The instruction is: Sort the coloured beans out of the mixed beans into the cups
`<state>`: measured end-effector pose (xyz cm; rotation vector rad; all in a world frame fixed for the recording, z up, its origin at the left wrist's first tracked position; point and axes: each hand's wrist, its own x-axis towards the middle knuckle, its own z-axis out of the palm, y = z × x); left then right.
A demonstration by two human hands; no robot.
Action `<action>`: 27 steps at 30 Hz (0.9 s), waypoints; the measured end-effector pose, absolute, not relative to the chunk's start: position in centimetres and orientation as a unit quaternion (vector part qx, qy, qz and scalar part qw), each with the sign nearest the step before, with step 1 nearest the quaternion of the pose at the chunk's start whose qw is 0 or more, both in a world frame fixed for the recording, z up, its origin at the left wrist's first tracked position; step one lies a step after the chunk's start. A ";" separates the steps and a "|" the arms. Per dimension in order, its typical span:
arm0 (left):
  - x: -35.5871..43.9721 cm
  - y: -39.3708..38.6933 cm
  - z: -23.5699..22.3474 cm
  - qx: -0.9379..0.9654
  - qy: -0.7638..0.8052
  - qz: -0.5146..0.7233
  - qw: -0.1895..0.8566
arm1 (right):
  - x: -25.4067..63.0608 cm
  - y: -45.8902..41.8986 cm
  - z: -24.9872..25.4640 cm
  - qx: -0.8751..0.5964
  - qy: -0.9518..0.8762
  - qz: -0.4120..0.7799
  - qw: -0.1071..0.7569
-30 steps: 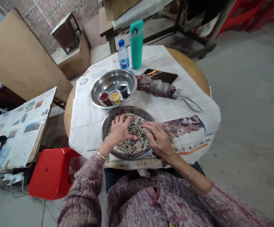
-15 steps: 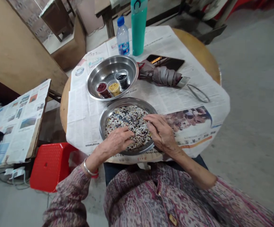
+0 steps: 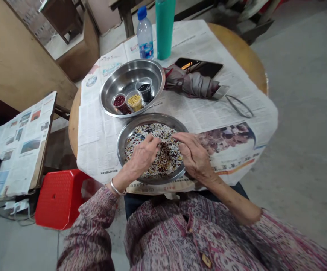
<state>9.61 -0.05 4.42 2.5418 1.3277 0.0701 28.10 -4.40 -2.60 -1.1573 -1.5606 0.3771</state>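
1. Shallow steel plate: directly in front of the person's body, near the edge of the round wooden table, probably for easy reach by both hands.
2. Mixed grains: inside the plate, in one low layer over almost the whole floor, with white, dark and yellowish specks all mingled; exact kinds too small for sure naming.
3. Left hand: above the left part of the plate, with a metal bangle on the wrist. Fingers pressed together, tips pointing down into the grains. Possibly a pinch, but tips partly hidden, so no certainty.
4. Right hand: over the right rim of the plate. Fingers close together and lightly curved, tips reaching onto the grains, no clear pinch.
5. Large steel bowl: just beyond the plate, with three small cups side by side inside, perhaps for keeping the kinds apart: red grains, yellow grains, black grains.
6. Newspaper: under the plate and the bowl, probably as a cover for the table.
7. Beyond the plate: folded umbrella, phone, teal flask, water bottle. Left of the plate: red plastic stool.
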 end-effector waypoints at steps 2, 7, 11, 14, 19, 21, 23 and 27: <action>9.3 0.5 4.6 0.874 0.469 0.066 0.108 | 28.1 -4.4 -2.6 -0.488 -0.658 0.158 0.551; 9.4 0.0 4.3 0.945 0.308 0.029 0.103 | 28.1 -4.4 -2.6 -0.484 -0.659 0.154 0.555; 11.3 0.6 2.8 0.955 0.283 0.006 0.083 | 28.1 -4.3 -2.6 -0.488 -0.660 0.157 0.549; 11.9 2.0 2.4 0.950 0.302 -0.016 0.073 | 28.2 -4.2 -2.6 -0.488 -0.660 0.155 0.549; 9.1 2.3 4.2 0.917 0.386 -0.026 0.091 | 28.1 -4.2 -2.6 -0.489 -0.661 0.151 0.549; 7.3 1.2 5.0 0.902 0.414 -0.026 0.123 | 28.1 -4.2 -2.6 -0.488 -0.661 0.151 0.549; 5.9 -0.1 5.6 0.888 0.436 -0.013 0.143 | 28.1 -4.2 -2.6 -0.487 -0.661 0.153 0.550; 5.0 -2.7 5.8 0.879 0.441 -0.008 0.178 | 28.1 -4.2 -2.6 -0.487 -0.664 0.153 0.547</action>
